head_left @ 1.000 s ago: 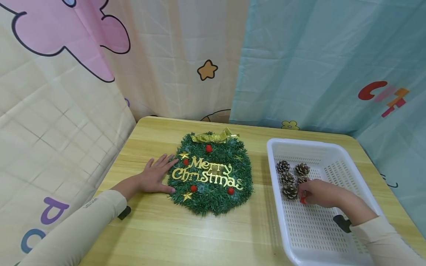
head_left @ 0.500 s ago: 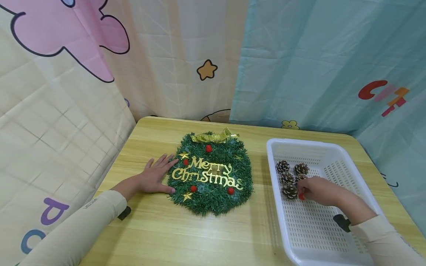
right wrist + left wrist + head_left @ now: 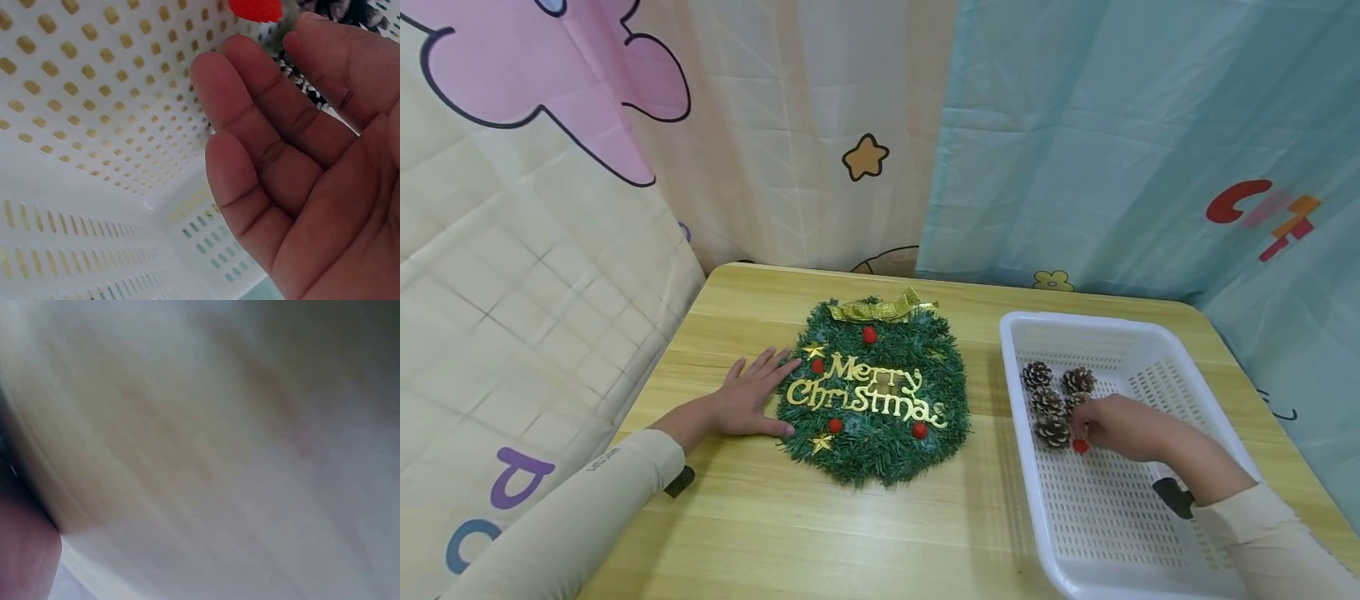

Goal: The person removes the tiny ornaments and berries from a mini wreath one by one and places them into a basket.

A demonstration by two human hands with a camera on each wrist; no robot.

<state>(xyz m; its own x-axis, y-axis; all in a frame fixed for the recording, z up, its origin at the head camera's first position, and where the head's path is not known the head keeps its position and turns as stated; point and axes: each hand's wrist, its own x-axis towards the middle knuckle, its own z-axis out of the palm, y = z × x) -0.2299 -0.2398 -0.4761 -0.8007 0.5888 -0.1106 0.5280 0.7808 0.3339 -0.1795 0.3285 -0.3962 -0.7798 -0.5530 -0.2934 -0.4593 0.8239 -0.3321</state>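
Observation:
The green wreath (image 3: 880, 462) lies flat on the table, bearing gold "Merry Christmas" lettering (image 3: 865, 400), gold stars, red berries and a gold ribbon. My left hand (image 3: 751, 402) rests open, fingers spread, at its left side. The right hand (image 3: 1123, 427) is inside the white basket (image 3: 1120, 542), by several pine cones (image 3: 1052, 432). Its thumb and fingertips come together at a small red berry (image 3: 1080, 446), which shows just below them. In the right wrist view, the red berry (image 3: 256, 7) sits past the curled fingers (image 3: 231, 162); the exact grip is partly hidden.
The perforated basket stands at the right of the wooden table (image 3: 820, 542). Patterned curtains (image 3: 775, 150) hang behind and beside the table. Another red bit (image 3: 70, 5) shows at the top edge of the right wrist view. The left wrist view is blurred.
My right hand has shifted slightly left and up, and more of the red berry shows below its fingertips. The left hand and wreath have stayed put.

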